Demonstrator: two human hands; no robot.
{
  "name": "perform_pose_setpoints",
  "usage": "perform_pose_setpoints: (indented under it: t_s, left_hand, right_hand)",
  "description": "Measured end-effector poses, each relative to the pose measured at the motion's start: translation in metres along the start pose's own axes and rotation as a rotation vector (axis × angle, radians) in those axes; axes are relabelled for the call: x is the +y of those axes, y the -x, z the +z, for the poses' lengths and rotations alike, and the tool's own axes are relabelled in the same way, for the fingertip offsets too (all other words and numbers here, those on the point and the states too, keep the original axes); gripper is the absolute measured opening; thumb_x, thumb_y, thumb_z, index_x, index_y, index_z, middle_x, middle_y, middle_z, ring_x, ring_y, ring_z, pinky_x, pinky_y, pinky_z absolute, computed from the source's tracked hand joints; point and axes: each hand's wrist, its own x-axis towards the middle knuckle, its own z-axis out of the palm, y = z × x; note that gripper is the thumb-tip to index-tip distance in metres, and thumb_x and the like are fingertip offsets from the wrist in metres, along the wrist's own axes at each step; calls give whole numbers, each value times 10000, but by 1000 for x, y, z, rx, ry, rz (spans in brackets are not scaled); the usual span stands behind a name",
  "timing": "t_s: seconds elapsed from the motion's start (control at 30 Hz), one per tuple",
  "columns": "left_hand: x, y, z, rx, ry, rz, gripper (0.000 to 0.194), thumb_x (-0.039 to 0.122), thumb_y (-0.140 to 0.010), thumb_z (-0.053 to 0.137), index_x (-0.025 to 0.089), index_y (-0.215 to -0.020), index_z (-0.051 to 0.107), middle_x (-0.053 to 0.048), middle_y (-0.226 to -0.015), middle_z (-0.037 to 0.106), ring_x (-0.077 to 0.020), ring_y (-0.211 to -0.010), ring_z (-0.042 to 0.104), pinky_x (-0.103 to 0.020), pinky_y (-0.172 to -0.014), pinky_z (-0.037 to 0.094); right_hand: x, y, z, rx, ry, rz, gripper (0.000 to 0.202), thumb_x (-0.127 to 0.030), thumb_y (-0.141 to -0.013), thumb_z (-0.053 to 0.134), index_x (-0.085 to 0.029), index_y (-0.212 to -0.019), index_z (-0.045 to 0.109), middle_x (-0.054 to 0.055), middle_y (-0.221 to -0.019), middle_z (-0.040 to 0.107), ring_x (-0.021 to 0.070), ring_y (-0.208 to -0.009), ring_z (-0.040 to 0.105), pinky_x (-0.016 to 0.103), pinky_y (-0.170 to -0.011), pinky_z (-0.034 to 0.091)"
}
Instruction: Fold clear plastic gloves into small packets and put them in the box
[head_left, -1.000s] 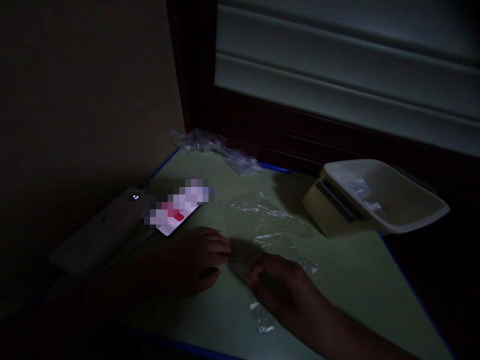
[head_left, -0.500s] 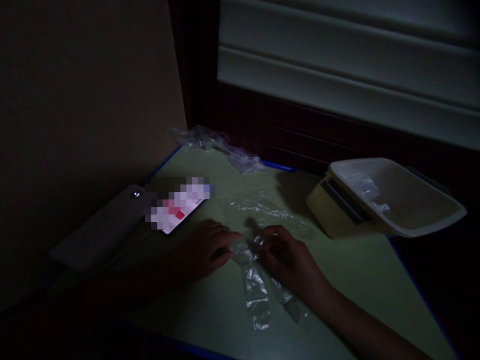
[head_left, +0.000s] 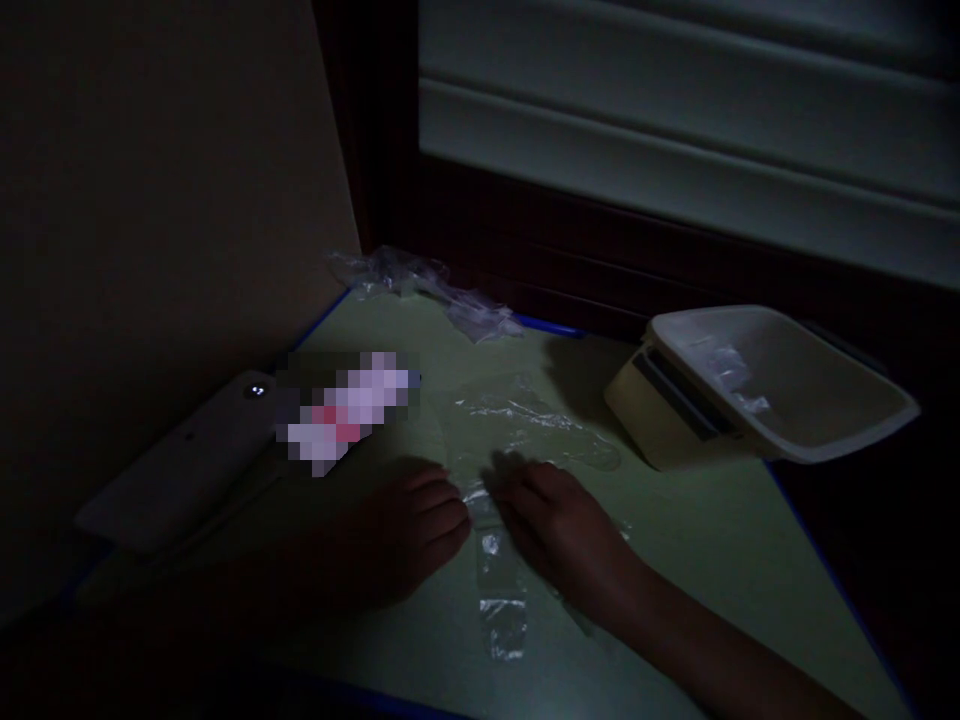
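A crinkled piece of thin clear plastic, bag-like, (head_left: 501,580) lies on the pale green tabletop as a narrow creased strip. My left hand (head_left: 424,520) is closed at its upper left edge, fingers curled together. From the right, my right hand (head_left: 559,515) grips the upper part, its fingertips partly hidden in shadow. More of the plastic shows under and beside the right wrist. Just beyond both hands, another thin clear plastic sheet (head_left: 532,420) is spread flat. Dim light hides finer detail of the fingers.
A cream plastic bin (head_left: 652,410) lies tilted at the right, with clear plastic inside. Crumpled clear plastic (head_left: 427,285) sits along the back edge. To the left are a lit phone-like screen (head_left: 349,415), blurred out, and a pale device with a small light (head_left: 180,460). Wall and shutter stand behind.
Both hands have closed more and turned palm-down over the plastic. One of its two lower strips is now mostly covered by my right hand; the other lies straighter. The view has shifted slightly.
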Motion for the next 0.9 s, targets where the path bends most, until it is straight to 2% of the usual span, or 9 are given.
perform_pose_setpoints:
  t_s: [0.17,0.27,0.37,0.47,0.53,0.6,0.73,0.9]
  left_hand:
    - [-1,0,-1,-31,0,-51,184,99,-910,464,102,-932,647,-66,-912,664,-191,-878,577,-401,-943,441]
    - [-2,1,-1,-53,-1,-50,177,97,-902,472,115,-930,645,-63,-952,667,-193,-920,579,-411,-969,437]
    - [-3,1,-1,-31,15,-30,213,89,-899,456,93,-1024,628,-92,-1012,667,-208,-992,567,-395,-952,457]
    - [-1,1,-2,-39,66,-15,248,82,-904,435,63,-1073,616,-112,-1056,662,-206,-1034,557,-344,-930,474]
    - [1,1,-2,-49,97,-23,251,80,-913,425,57,-1070,619,-107,-1067,662,-200,-1050,553,-317,-930,475]
    - [3,2,-1,-70,116,-48,259,74,-914,421,65,-1088,613,-101,-1075,660,-193,-1057,552,-307,-927,479]
    - [3,3,0,-102,131,-68,255,79,-908,444,83,-1108,601,-95,-1090,648,-196,-1057,549,-312,-924,480]
    - [0,3,4,-83,122,-39,220,96,-923,437,93,-1046,619,-84,-1068,648,-197,-1026,554,-304,-916,475]
  right_hand:
    - [18,6,-1,-52,-82,68,165,-94,-857,550,-141,-959,672,100,-872,668,213,-784,611,357,-713,528]
    - [20,11,-6,-23,-120,52,175,-126,-891,507,-155,-958,666,89,-858,665,203,-783,615,349,-705,525]
    - [7,16,-14,20,-130,-81,177,-149,-918,486,-152,-929,662,81,-820,664,192,-766,610,332,-692,511]
    - [-12,20,-22,-45,-151,-276,130,-191,-911,538,-164,-873,659,48,-784,670,178,-766,614,325,-740,496]
    - [-22,23,-24,-97,-143,-355,127,-267,-893,585,-178,-841,659,28,-782,681,177,-768,620,325,-765,493]
    - [-28,26,-23,-94,-96,-414,148,-298,-888,595,-182,-828,665,24,-825,702,190,-813,630,339,-814,488]
    - [-32,31,-16,-43,6,-492,122,-207,-884,576,-153,-883,685,50,-948,722,218,-905,630,361,-906,460]
    - [-32,31,-17,-7,-25,-483,180,-138,-888,508,-142,-840,682,69,-805,714,205,-769,624,350,-788,486]
